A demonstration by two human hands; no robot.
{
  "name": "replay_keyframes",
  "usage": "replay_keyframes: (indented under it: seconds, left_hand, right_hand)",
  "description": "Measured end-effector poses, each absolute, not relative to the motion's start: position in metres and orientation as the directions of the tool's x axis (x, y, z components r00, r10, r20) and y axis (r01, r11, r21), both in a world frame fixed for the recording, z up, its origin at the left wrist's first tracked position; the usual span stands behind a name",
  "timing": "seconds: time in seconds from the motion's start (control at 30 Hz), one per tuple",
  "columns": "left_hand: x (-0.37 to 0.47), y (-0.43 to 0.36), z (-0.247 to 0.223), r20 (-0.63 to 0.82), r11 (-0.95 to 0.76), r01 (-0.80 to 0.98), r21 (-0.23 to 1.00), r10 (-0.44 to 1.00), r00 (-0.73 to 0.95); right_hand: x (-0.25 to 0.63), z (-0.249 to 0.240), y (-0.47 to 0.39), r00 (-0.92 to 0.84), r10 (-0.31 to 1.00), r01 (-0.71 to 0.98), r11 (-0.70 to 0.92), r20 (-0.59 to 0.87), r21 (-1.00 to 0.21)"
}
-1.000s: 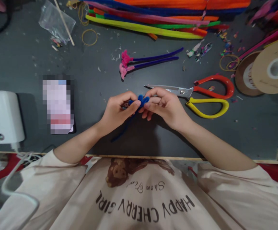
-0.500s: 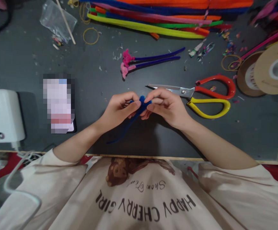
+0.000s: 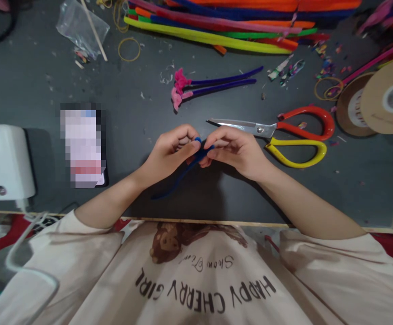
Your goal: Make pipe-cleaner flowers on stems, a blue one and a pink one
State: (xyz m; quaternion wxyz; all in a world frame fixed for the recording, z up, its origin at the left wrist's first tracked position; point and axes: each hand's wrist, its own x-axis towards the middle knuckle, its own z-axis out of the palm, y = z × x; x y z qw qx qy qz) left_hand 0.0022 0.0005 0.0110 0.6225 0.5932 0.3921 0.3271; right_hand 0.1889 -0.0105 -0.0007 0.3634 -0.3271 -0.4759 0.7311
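Note:
A blue pipe cleaner (image 3: 183,176) is pinched between my two hands, its loose end trailing down to the left over the dark table. My left hand (image 3: 174,151) is closed on a small blue bent part at its thumb and fingertips. Opposite it, my right hand (image 3: 237,151) grips the blue piece between thumb and forefinger. Fingers hide much of the bent part. Scissors (image 3: 260,129) with one red and one yellow handle lie just behind and beside my right hand. Farther back rest two dark blue stems (image 3: 223,82) with pink flower-like tips (image 3: 180,81).
Colourful pipe cleaners (image 3: 217,34) lie along the back of the dark table (image 3: 132,104). A phone (image 3: 83,149) and a white power bank (image 3: 6,162) with a cable are at the left. Cardboard spools (image 3: 372,101) stand right; a plastic bag (image 3: 81,29) lies back left.
The blue bent part between my fingertips shows less, and a gap has appeared between its two visible bits. The trailing end has shifted slightly upward. Both hands stay nearly in place.

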Motion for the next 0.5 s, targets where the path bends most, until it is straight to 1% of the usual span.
replay_keyframes:
  seconds: [0.13,0.2,0.37,0.5]
  left_hand:
    - [0.0036,0.0001,0.0118,-0.145,0.132,0.060,0.989,0.910,0.387]
    - [0.0039,-0.0002,0.0119,-0.170,0.166,0.043,0.985,0.911,0.375]
    - [0.0058,-0.0001,0.0152,-0.263,0.297,-0.008,0.955,0.859,0.439]
    - [0.0065,0.0005,0.0174,-0.262,0.303,-0.016,0.953,0.846,0.464]
  right_hand:
    - [0.1917,0.0015,-0.0091,-0.470,0.874,-0.181,-0.232,-0.123,-0.956]
    - [0.1924,0.0023,-0.0086,-0.448,0.884,-0.150,-0.219,-0.131,-0.964]
    - [0.1915,0.0016,-0.0089,-0.413,0.905,-0.145,-0.177,-0.103,-0.974]
    - [0.1905,0.0006,-0.0084,-0.376,0.923,-0.160,-0.156,-0.086,-0.975]
